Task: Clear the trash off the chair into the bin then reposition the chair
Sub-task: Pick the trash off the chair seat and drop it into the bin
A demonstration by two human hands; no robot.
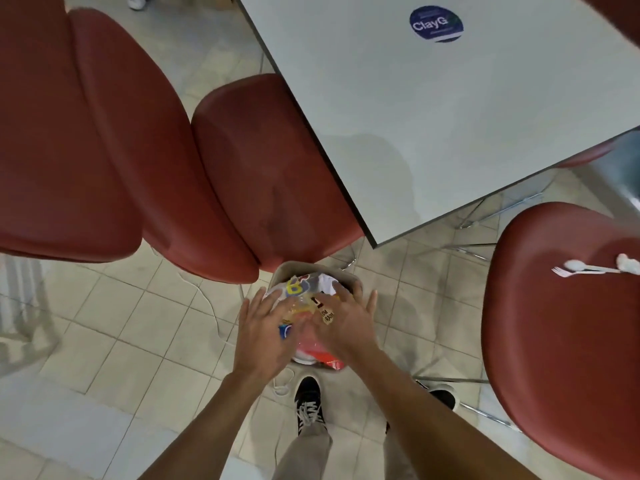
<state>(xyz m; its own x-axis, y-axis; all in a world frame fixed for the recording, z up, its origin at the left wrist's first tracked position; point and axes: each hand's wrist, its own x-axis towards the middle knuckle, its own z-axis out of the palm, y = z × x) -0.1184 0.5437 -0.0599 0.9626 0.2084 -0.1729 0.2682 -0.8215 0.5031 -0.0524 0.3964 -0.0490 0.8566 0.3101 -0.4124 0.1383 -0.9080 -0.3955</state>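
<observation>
Lower centre: our left hand (264, 332) and right hand (341, 323), fingers straight, press wrappers (304, 299) into the bin (282, 271). Right chair (561, 323) holds plastic cutlery (585, 269); repositioning not begun.

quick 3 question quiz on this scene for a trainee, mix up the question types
1. True or false: both hands are over the bin, pressing on the trash in it.
2. What lies on the red chair at the right?
A. a cup
B. a white plastic fork and crumpled tissue
C. a phone
3. Fill in: the round blue sticker is on the ____.

Key
1. True: the left hand and right hand lie with fingers spread, flat on the wrappers.
2. B
3. table
</observation>
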